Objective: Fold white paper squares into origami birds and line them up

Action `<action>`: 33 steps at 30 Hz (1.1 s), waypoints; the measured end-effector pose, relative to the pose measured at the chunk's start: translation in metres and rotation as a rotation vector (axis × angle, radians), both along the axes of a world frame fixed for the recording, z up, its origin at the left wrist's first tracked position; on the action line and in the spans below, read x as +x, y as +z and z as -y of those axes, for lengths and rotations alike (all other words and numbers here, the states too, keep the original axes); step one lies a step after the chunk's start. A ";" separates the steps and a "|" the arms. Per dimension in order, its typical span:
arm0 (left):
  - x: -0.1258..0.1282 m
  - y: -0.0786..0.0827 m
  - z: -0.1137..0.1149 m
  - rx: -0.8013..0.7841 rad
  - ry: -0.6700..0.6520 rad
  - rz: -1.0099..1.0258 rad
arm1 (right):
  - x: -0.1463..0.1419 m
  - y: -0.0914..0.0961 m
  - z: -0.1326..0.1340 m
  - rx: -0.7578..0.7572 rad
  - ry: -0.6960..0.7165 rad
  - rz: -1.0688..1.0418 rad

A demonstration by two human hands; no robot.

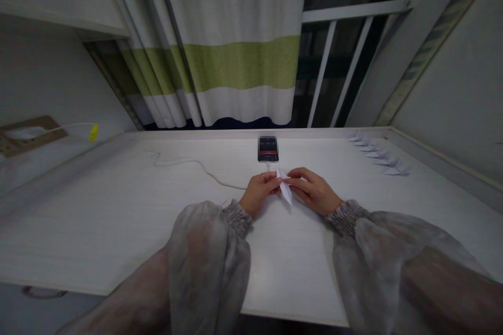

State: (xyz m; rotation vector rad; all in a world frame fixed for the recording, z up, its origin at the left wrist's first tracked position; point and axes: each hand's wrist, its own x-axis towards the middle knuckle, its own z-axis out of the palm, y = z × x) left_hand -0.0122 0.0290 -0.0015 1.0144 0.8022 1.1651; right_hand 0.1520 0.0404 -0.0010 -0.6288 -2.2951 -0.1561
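A small folded piece of white paper (285, 189) is held between both my hands above the middle of the white desk (118, 209). My left hand (260, 191) pinches its left side with curled fingers. My right hand (312, 189) grips it from the right, fingers closed over the upper part. One pointed end of the paper sticks down and another up between the hands. Both forearms, in sheer grey sleeves, rest on the desk.
A phone (268, 148) lies just beyond my hands with a white cable (188, 163) running left to a wall socket (23, 135). Several folded white paper figures (379, 156) stand in a row at the far right. A striped curtain (236, 63) hangs behind.
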 end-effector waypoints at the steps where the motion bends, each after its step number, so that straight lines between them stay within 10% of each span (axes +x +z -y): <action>1: 0.000 -0.001 0.000 0.007 0.020 0.006 | 0.000 0.000 0.000 0.001 -0.008 -0.009; 25: -0.001 0.000 0.004 0.159 -0.010 0.062 | -0.008 0.007 0.002 -0.761 0.082 -0.561; 33: -0.004 0.003 0.005 0.259 0.037 -0.017 | -0.009 0.006 0.004 -0.767 0.175 -0.611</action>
